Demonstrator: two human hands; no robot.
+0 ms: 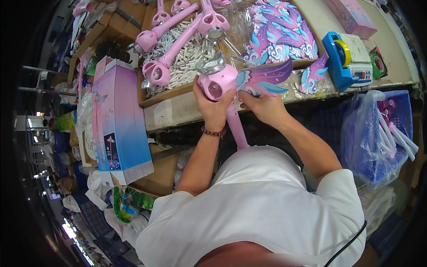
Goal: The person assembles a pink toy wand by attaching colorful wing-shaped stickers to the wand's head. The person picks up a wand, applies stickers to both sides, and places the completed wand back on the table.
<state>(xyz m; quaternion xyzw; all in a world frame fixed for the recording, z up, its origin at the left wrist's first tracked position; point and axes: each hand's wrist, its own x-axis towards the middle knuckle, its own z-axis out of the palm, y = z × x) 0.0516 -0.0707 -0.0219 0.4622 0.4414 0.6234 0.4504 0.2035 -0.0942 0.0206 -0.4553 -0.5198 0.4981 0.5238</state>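
Note:
A pink toy wand (225,79) is held in front of my body, its round head with oval windows up and its handle slanting down against my white shirt. My left hand (212,107) is wrapped round the lower part of the head. A silvery, shiny piece (211,65) sits on top of the head. From its right side sticks out a purple and blue wing piece (267,79). My right hand (266,107) is closed just under the wing's base, the fingertips pinching there; the wing partly hides them.
A cardboard tray (178,95) holds more pink wands (167,62), many small white parts (189,49) and a pile of wing pieces (282,33). One loose wing (312,75) lies nearby. Right are a tape dispenser (340,58) and a blue crate (402,104); left, stacked flat boxes (120,120).

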